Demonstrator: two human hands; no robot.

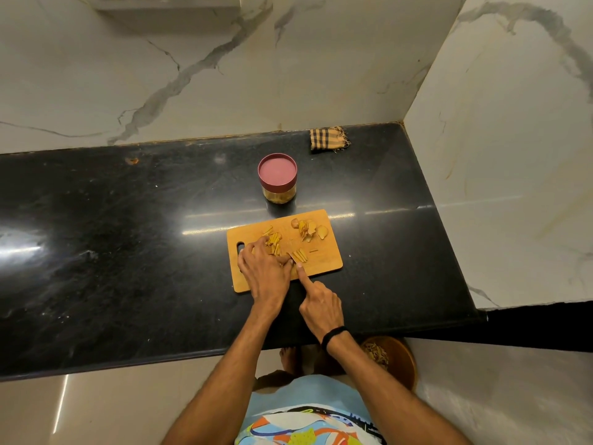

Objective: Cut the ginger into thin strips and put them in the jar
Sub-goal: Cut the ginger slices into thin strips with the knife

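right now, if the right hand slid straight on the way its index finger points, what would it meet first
Probably the small fan of yellow ginger strips on the wooden cutting board, just ahead of the fingertip of the right hand.

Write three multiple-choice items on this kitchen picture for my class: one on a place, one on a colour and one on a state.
1. Where does the jar stand?
A. on the counter, behind the board
B. on the board
C. on the floor

2. What colour is the lid of the jar?
A. green
B. white
C. dark red

3. In what state is the jar?
A. lying on its side
B. upright with its lid on
C. upright with its lid off

Answers:
1 A: the jar rests on the black counter just beyond the board's far edge.
2 C: the round lid is plainly dark red.
3 B: the jar stands upright and the lid covers its top.
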